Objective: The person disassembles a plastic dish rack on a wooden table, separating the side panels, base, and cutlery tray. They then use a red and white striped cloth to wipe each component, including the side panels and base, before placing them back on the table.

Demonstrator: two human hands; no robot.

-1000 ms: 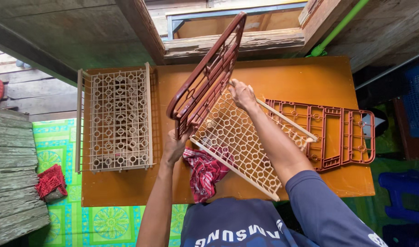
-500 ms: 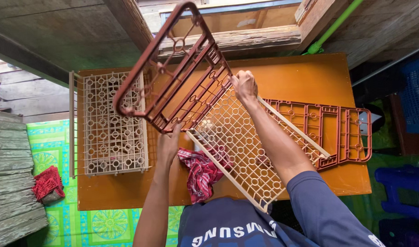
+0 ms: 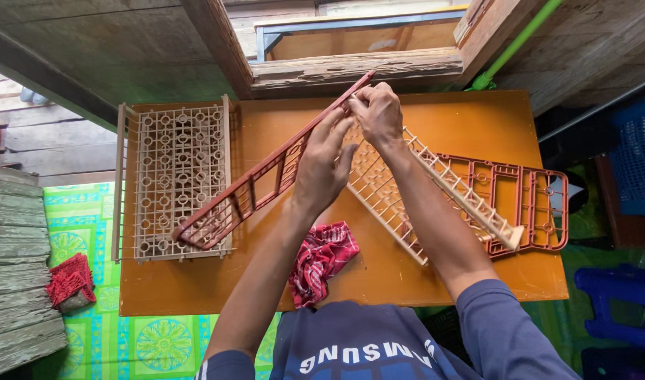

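Note:
My left hand [image 3: 322,165] lies along a reddish-brown plastic frame panel [image 3: 231,204] and holds it tilted; its low end rests over the beige basket [image 3: 174,169] at the left. Fingers closed, my right hand [image 3: 379,112] grips the top corner of a beige lattice tray [image 3: 389,193], which stands on edge over the orange table [image 3: 442,119]. The two hands meet where the brown panel's upper end touches the tray's corner. A second reddish-brown panel [image 3: 530,204] lies flat on the table behind the tray.
A red checked cloth [image 3: 322,257] lies on the table near its front edge. A green pole [image 3: 520,42] leans at the back right. Blue plastic crates and a stool [image 3: 618,295] stand to the right. A green mat [image 3: 90,232] and red bundle [image 3: 69,281] lie left.
The brown panel has swung down from raised and facing me to edge-on, its top now at the tray's corner. My left hand slid up it. The beige tray tipped up onto its edge.

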